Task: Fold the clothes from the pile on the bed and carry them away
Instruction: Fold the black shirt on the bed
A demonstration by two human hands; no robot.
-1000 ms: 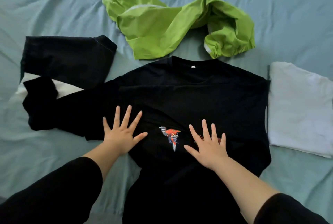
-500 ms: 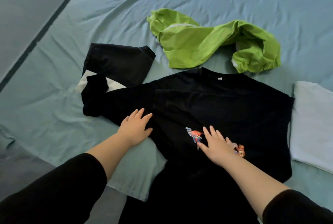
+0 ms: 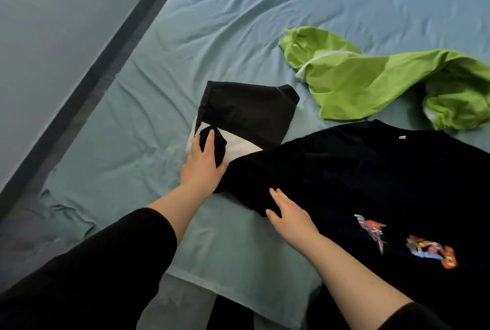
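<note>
Head view: the black T-shirt (image 3: 371, 175) lies spread on the bed (image 3: 238, 37). Its left sleeve (image 3: 246, 170) runs out left and far, onto a folded black-and-white garment (image 3: 246, 114). The left hand (image 3: 202, 163), the nearer one, rests straight-fingered on the sleeve's tip. The right hand (image 3: 289, 214) lies flat at the sleeve's near edge. The sleeve probably folds rightward next. The shirt's hem and right side are cut off.

Soft cloth everywhere, mostly matt.
The black T-shirt (image 3: 371, 170) is a dull, matt knit, and its small coloured print (image 3: 371, 226) looks smoother than the cloth around it. The green garment (image 3: 358, 85) is thinner, smoother cloth with a faint sheen. The folded black-and-white garment (image 3: 246, 112) is matt cloth. The blue-green bed sheet (image 3: 238, 24) is smooth, matt and creased.
</note>
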